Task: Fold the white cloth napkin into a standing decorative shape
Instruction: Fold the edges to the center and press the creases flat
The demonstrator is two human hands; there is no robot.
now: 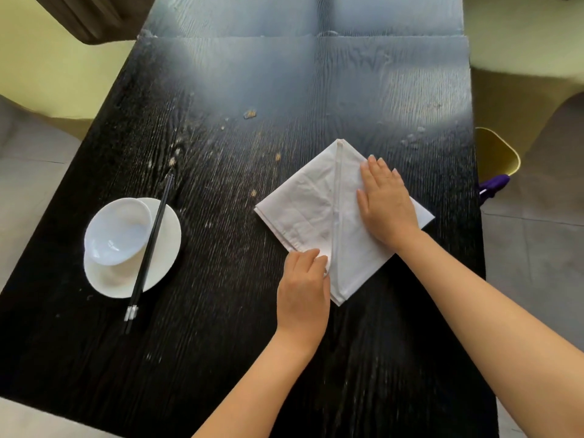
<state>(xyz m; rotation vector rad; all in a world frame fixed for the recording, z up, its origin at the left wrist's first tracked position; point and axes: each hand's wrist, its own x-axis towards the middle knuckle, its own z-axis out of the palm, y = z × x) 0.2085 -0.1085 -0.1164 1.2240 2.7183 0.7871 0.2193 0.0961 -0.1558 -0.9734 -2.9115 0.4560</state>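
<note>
Your napkin (309,213) lies flat on the dark bench (221,343) as a diamond, with two flaps meeting along a seam that runs from its far tip to its near tip. Your right hand (387,205) rests palm down on the right flap. Its fingers (376,167) are straight and close together, pressing the cloth and gripping nothing, and their tips reach the flap's far edge. Your left hand (303,289) sits at the diamond's near-left edge, just left of the seam, with its fingers curled and pinching the cloth edge there. The seam passes between your two sets of fingers. Well to the left of your left fingers, a white bowl (117,232) sits off-centre on a white plate (164,248). Black chopsticks (148,254) lie across both, their silver-capped ends toward you. Crumbs (250,114) dot the bench beyond and to the left of your fingers
</note>
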